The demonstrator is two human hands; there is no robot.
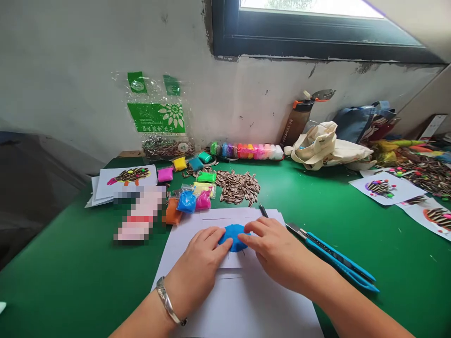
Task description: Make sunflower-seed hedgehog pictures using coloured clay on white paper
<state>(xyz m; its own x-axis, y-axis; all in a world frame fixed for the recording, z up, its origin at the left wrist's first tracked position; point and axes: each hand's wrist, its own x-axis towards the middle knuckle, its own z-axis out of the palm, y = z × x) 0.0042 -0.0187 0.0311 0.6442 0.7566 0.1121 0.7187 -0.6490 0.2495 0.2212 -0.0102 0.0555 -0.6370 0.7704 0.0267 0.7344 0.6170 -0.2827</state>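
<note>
A flat, rounded piece of blue modelling clay [234,237] lies on the upper white paper sheet [225,260], with a few thin drawn lines just below it. My left hand [202,251], a silver bracelet at its wrist, rests its fingertips and thumb on the clay's left edge. From the other side, my right hand [269,241] touches the right edge with its fingers stretched and thumb apart. Neither hand lifts the clay off the paper. Beyond my right hand, a black pen [263,210] lies partly on the sheet.
Blue-handled tweezers and a cutter [338,260] lie right of the papers. Behind are loose sunflower seeds [239,187] and coloured clay packets [186,202]. Seed pictures [128,177] lie left, others [382,188] right. A bottle [298,123] and a cloth bag [317,145] stand near the wall.
</note>
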